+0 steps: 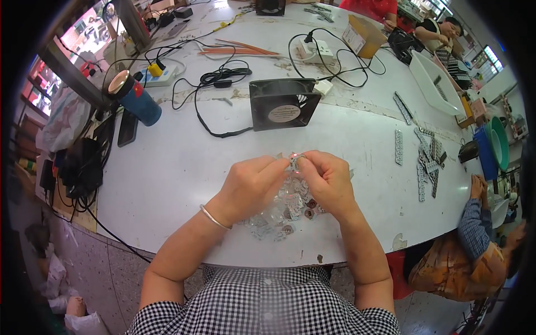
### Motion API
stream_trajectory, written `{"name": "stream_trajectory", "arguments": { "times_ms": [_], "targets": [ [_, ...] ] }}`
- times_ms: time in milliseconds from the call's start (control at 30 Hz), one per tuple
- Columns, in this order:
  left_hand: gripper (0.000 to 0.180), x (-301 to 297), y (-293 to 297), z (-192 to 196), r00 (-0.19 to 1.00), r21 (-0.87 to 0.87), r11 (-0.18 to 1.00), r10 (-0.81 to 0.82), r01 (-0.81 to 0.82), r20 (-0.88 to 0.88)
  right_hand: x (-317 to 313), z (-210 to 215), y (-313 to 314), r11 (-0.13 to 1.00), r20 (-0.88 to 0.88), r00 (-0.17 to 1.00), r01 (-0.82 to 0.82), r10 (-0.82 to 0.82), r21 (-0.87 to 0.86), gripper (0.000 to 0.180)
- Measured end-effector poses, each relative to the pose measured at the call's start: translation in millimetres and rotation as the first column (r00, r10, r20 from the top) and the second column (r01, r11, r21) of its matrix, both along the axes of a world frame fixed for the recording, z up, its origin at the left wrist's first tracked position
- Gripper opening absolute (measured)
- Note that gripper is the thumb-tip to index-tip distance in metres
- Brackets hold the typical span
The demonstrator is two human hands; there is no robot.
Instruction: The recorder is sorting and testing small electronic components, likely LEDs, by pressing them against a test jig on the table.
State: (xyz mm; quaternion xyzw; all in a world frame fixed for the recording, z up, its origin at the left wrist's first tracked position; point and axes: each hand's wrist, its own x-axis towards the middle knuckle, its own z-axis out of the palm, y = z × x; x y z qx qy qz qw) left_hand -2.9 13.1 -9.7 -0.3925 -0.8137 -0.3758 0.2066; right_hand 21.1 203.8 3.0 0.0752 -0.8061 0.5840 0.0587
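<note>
Near the front middle of the table, my left hand [251,181] and my right hand [330,181] meet, fingertips closed in a pinch. Between them is a small pale electronic piece [294,160] with a reddish spot; my fingers cover most of it, and its exact kind is unclear. Beneath both hands lies a loose heap of small parts [295,200], some whitish or clear, some round and brown. My left palm hides part of the heap. Just beyond my hands a square black fan [285,105] stands on edge, its cable trailing left.
Left on the white table [162,184] are a blue tumbler [137,99], a phone [128,129] and tangled cables [220,77]. Strips of small boards [429,159] lie at right, near a white bin [435,84]. A power strip [316,51] and cardboard box [363,36] stand farther back. Co-workers sit right.
</note>
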Motion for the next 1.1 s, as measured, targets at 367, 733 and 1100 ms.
{"name": "stream_trajectory", "arguments": {
  "times_ms": [367,733,1100],
  "targets": [
    [0.011,3.6,1.3,-0.8,0.955,0.135,0.99,-0.08,0.043,0.285,3.9,11.7,7.3,0.963,0.032,0.98,-0.199,0.197,0.181,0.015],
    [0.046,-1.9,-1.3,5.5,0.943,0.133,0.976,-0.203,0.172,0.263,6.2,10.2,4.8,0.989,-0.065,0.994,-0.081,0.089,0.121,0.015],
    [0.058,2.3,-6.1,12.4,0.831,0.224,0.954,-0.287,0.201,0.476,6.6,3.1,-2.3,0.982,-0.065,0.985,-0.15,0.158,0.111,0.013]
  ]
}}
